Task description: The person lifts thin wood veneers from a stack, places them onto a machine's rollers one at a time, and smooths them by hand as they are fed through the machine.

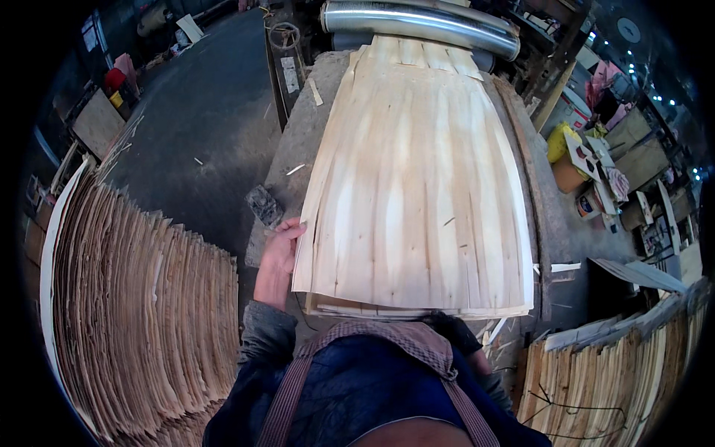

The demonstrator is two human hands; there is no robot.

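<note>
A wide sheet of pale wood veneer with brown streaks lies over other sheets on a bench in front of me. My left hand, bare, is closed on the sheet's left edge near the front corner, its fingertips curled over the rim. At the near edge, right of the middle, my right hand is in a dark glove, close against my body. Its fingers are too dark and hidden to make out. The near edge stands slightly apart from the sheets under it.
Metal rollers cross the far end of the bench, above another veneer piece. A dark block sits left of the sheet. Tall veneer stacks stand at left and right. Scraps and a bucket lie farther right.
</note>
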